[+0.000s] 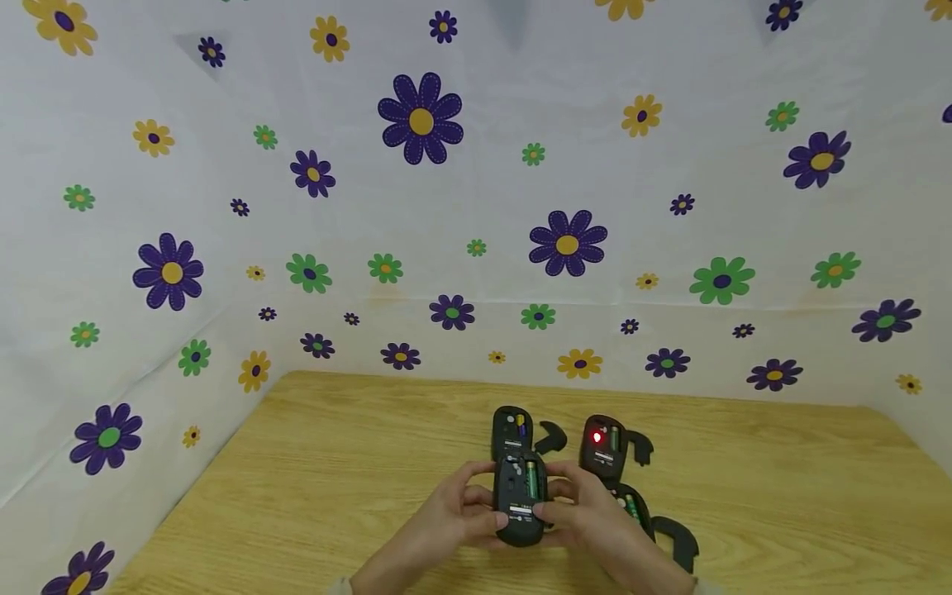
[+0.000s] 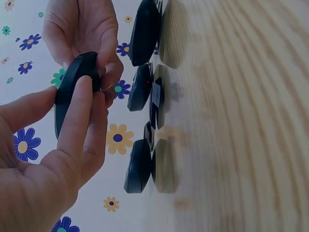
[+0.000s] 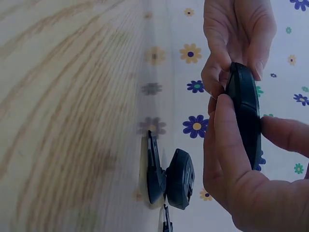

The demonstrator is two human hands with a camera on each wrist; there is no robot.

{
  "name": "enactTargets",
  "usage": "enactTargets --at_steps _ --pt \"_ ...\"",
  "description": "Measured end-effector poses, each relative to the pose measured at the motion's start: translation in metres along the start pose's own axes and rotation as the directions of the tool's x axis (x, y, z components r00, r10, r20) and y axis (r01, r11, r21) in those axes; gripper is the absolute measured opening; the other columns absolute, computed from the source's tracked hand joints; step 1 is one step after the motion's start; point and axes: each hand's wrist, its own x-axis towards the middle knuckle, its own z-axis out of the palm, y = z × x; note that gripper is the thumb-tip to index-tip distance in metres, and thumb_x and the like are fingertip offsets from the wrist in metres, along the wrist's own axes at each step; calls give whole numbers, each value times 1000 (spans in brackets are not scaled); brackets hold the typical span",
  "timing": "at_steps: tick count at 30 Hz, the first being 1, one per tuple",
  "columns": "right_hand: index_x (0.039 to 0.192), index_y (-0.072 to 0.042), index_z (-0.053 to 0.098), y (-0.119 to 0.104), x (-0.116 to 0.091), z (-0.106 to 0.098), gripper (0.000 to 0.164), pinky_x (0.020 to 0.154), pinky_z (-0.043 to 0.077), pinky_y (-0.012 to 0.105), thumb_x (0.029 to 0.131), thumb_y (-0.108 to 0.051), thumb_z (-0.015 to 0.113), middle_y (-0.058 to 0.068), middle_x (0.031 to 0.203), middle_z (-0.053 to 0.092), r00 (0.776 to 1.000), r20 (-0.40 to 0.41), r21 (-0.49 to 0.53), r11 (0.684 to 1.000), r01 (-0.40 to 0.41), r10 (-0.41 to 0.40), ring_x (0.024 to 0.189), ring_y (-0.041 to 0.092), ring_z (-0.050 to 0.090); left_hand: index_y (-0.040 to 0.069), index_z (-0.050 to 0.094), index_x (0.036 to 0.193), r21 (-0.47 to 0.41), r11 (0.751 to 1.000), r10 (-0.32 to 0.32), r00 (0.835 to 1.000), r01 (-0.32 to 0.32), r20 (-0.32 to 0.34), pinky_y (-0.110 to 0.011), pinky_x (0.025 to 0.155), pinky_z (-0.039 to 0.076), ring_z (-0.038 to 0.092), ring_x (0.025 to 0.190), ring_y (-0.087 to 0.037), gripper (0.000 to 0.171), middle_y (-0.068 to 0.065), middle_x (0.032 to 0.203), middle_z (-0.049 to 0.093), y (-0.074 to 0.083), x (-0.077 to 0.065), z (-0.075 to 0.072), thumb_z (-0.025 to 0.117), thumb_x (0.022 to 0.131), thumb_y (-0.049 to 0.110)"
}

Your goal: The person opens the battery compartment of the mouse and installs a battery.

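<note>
Between both hands, above the wooden table, is a black computer mouse with its underside up. Its battery bay is uncovered, and a green battery lies in it. My left hand pinches the mouse's left side with thumb and fingers. Along the opposite edge, my right hand grips it the same way, thumb on the underside. In the left wrist view the held mouse is seen edge-on, apart from the tabletop. The right wrist view also shows the mouse edge-on between the fingers.
Behind lies an upturned mouse with a battery, beside a curved cover. To the right, another mouse glows red near its cover. A third mouse, partly hidden by my right arm, has a cover beside it.
</note>
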Motion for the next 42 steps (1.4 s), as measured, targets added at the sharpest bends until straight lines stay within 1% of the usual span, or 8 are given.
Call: enactTargets --at_steps 5,9,15,21,27,31,37,42 --pt "149 17 22 2 5 2 68 86 61 48 90 8 56 27 119 53 999 31 -30 1000 -6 7 96 26 66 -8 25 154 21 1000 -12 1000 12 -7 -43 83 62 68 96 -27 74 -17 110 61 -2 -2 -4 66 92 -5" --pt "149 17 24 3 7 3 67 83 62 46 92 6 57 25 113 55 999 37 -100 995 -17 20 93 25 66 -10 29 152 39 999 -19 1000 20 -19 -41 81 63 67 91 -23 73 -19 108 57 -3 -2 -6 66 90 -7" --pt "140 18 36 3 11 4 54 76 64 41 94 5 62 20 108 62 999 7 -199 979 -44 46 91 25 67 -10 31 149 85 996 -36 999 38 -20 -40 77 64 66 85 -22 71 -19 105 53 -5 -1 -8 65 87 -11" --pt "124 15 46 7 13 7 41 75 64 41 89 8 66 18 103 64 999 -30 -214 976 -32 27 90 25 68 -12 30 147 112 992 -54 998 58 -33 -41 71 64 69 78 -26 70 -19 103 53 -10 1 -8 65 86 -13" --pt "126 19 47 8 16 9 43 77 64 41 87 9 65 20 102 59 999 -4 -214 976 -47 48 87 23 66 -13 30 149 177 979 -93 993 103 -66 -37 62 64 69 70 -23 69 -16 102 56 -10 2 -9 65 89 -11" --pt "128 20 48 8 17 9 45 80 63 41 89 8 65 20 103 59 996 3 -204 975 -84 86 89 23 67 -12 33 146 225 970 -78 994 93 -77 -37 61 63 68 69 -22 66 -15 100 58 -11 4 -11 66 89 -10" --pt "129 22 51 8 18 6 45 77 63 40 92 1 66 18 100 60 996 25 -205 976 -75 82 84 22 69 -11 46 131 286 957 -23 996 47 -88 -36 59 63 66 65 -20 49 -14 92 62 -9 7 -12 68 87 -12" --pt "129 25 48 7 18 8 49 74 64 39 92 -1 65 18 99 60 997 -4 -218 973 -82 83 80 22 70 -11 48 128 304 950 -42 996 63 -73 -34 59 63 66 62 -19 46 -13 84 62 -8 7 -12 67 87 -12"
